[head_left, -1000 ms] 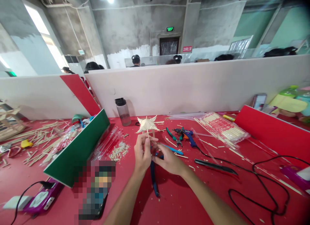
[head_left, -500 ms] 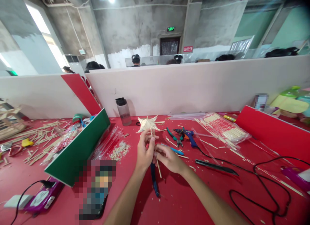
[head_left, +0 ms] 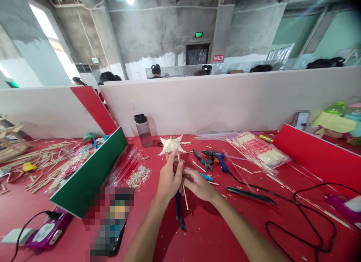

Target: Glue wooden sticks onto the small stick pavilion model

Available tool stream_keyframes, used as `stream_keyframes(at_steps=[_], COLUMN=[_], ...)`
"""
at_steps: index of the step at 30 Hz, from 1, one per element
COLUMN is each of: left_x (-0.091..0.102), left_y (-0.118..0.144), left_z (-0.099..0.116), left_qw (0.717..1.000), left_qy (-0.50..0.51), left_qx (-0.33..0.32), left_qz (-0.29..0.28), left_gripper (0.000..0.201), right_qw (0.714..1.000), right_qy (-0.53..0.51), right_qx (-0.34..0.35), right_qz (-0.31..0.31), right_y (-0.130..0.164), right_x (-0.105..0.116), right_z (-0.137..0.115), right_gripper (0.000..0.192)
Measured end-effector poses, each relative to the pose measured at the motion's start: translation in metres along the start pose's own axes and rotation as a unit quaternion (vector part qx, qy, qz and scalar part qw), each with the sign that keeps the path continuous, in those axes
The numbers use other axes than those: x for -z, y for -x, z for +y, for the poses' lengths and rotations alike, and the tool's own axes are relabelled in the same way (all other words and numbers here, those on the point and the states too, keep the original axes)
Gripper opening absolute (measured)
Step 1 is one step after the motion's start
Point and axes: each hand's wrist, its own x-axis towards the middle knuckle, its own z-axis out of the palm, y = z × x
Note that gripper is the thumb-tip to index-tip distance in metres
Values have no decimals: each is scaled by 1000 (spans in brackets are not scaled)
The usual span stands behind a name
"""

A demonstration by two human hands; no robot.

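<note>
Wooden stick (head_left: 184,194) pinched between both hands' fingers (head_left: 180,171) (tilted).

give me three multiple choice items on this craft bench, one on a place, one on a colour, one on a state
1. Where does the water bottle stand?
A. by the white partition, behind the little stick roof
B. on the green board
C. at the table's near edge

2. What colour is the table top?
A. blue
B. red
C. grey

3. How is the thin wooden stick held?
A. lying loose on the table
B. pinched between the left hand and the right hand
C. stuck in the bottle

Answers: 1 A, it stands against the wall behind the stick roof; 2 B, the surface is red; 3 B, both hands meet around it above the table.
</note>
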Motion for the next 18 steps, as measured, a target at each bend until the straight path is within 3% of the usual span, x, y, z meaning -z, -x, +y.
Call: stream_keyframes(at_steps=[5, 9, 13, 18], left_x=[12, 38, 87, 164], left_y=[25, 43, 61, 93], left_z=[6, 11, 0, -51], left_qw=[990, 976, 959, 941], left_qy=[-139, -209, -274, -331], left_qx=[-12, -20, -9, 23], left_qz=[-19, -53, -73, -70], left_gripper=[58, 35, 27, 31], right_qw=[1000, 999, 999, 999], right_qy=[26, 36, 31, 40], right_qx=[9, -12, -19, -24], right_qz=[15, 9, 10, 0], right_y=[0, 1, 1, 0], right_x=[3, 4, 6, 7], right_z=[-2, -1, 3, 3], right_gripper=[24, 26, 29, 27])
